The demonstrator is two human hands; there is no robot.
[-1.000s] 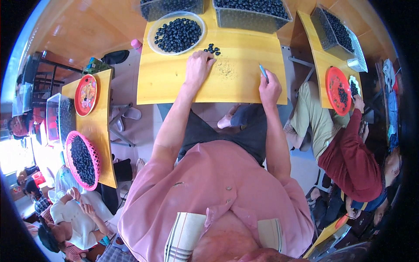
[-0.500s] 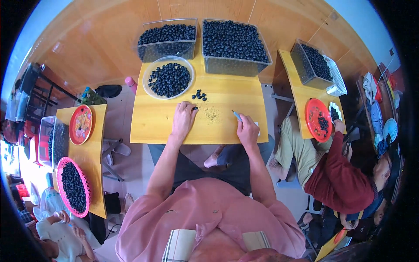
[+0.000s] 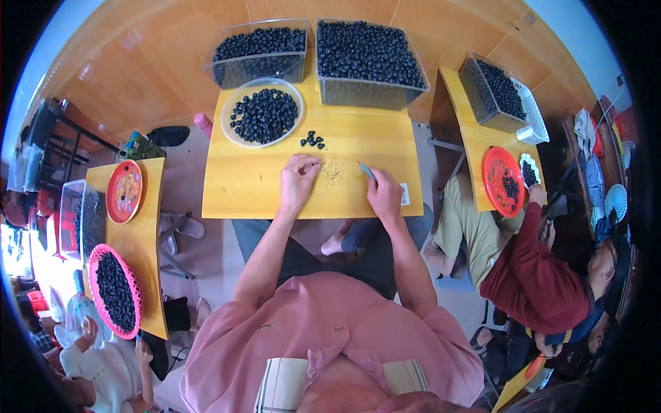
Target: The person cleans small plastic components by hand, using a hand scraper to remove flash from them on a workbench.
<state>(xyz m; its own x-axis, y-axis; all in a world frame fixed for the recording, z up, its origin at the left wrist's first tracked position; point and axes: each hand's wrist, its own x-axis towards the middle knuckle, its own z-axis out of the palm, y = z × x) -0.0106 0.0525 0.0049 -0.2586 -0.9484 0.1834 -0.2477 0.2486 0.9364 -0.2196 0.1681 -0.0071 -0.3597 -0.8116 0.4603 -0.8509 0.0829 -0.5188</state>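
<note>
My left hand (image 3: 300, 180) rests over the yellow table (image 3: 255, 196), its fingertips pinched together; what they hold, if anything, is too small to make out. Across from it, my right hand (image 3: 384, 196) grips a slim, blue-grey-handled pointed tool (image 3: 366, 170), its tip angled toward the left hand. Fine crumbs (image 3: 333, 171) lie scattered between the hands. Just beyond them sits a small group of dark, round, bead-like pieces (image 3: 312, 140). A round, clear-rimmed bowl (image 3: 226, 122) at the far left holds many more.
Two clear bins (image 3: 372, 93) (image 3: 258, 71) full of dark pieces stand at the table's far edge. On the right, a person in a dark red sleeve (image 3: 523, 248) reaches to a table with a red plate (image 3: 492, 162). A pink basket (image 3: 136, 289) stands on the left table.
My left hand has shifted slightly right, and the dark piece seen at its fingertips before no longer shows clearly. My right hand and its tool have moved a little left, nearer the left hand.
</note>
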